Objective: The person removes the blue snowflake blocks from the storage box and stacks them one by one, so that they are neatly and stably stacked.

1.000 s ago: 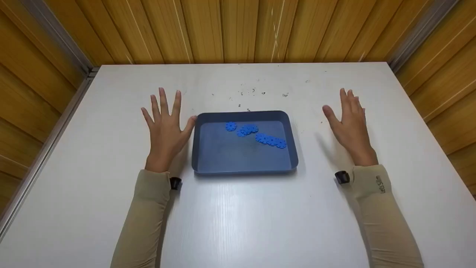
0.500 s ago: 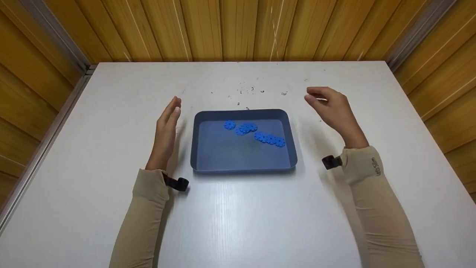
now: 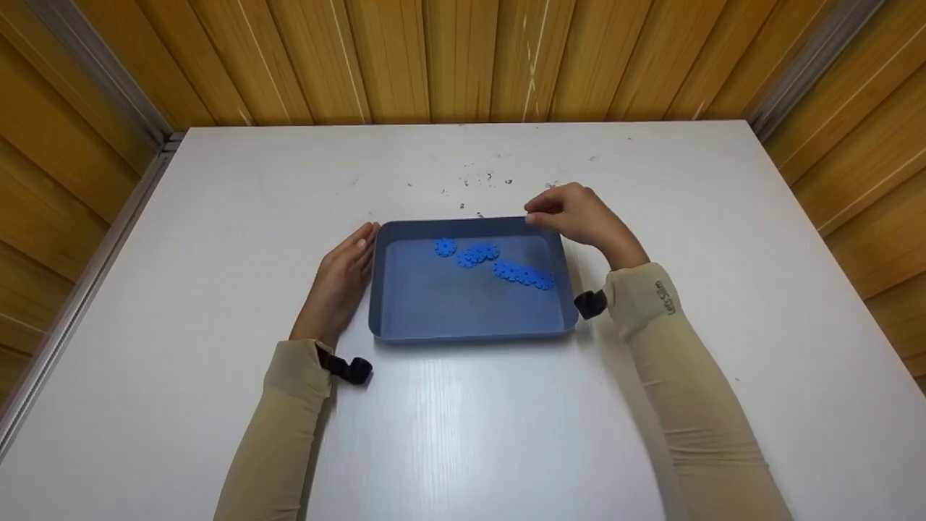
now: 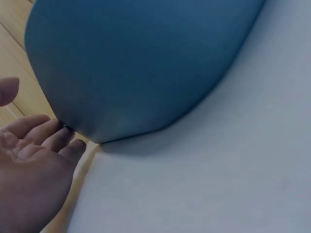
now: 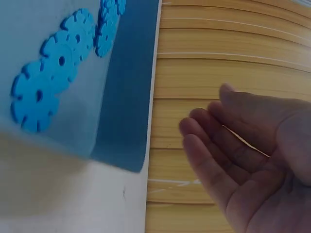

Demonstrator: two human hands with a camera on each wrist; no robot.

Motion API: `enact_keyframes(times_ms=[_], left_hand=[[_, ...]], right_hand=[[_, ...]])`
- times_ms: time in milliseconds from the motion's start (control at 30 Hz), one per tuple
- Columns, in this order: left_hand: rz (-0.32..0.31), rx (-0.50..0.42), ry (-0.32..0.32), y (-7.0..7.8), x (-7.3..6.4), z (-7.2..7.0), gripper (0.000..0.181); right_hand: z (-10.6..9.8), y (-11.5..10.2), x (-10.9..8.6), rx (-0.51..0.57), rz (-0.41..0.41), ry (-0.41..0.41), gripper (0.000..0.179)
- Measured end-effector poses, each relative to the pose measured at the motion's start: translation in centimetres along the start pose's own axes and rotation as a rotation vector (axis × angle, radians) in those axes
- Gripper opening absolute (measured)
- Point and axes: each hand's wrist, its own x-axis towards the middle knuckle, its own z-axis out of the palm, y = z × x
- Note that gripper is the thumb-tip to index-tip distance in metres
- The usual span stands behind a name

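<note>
A shallow blue-grey tray (image 3: 434, 311) lies on the white table, with several flat blue notched discs inside. One disc (image 3: 445, 247) sits alone near the far wall, a small overlapping cluster (image 3: 479, 253) is beside it, and a row (image 3: 524, 275) slants toward the right wall. My left hand (image 3: 338, 275) is at the tray's left side; in the left wrist view its fingertips (image 4: 73, 148) are right at the outer wall. Over the far right corner hovers my right hand (image 3: 582, 217), fingers loosely bent and thumb apart, with nothing between them in the right wrist view.
The white table (image 3: 463, 434) has dark specks and scuffs (image 3: 488, 177) beyond the tray. Wood-patterned panels (image 3: 463, 58) rise behind the table and at both sides. A black wrist camera (image 3: 590, 304) sits close to the tray's right wall.
Both hands have come inward from beside the tray. The left has turned on edge and reached the tray's left wall; the right has moved left over the far right corner. The discs stay put.
</note>
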Motion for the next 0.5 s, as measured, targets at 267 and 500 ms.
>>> enact_keyframes(times_ms=[267,500], left_hand=[[0.003,-0.005,0.002,-0.3,-0.1,-0.2,0.055],[0.004,0.065,0.015,-0.5,0.1,-0.3,0.058]], right_hand=[[2.2,-1.0,1.8,-0.024,0.04,-0.154,0.032],[4.1,-1.2,2.6,-0.027,0.054,-0.183,0.033]])
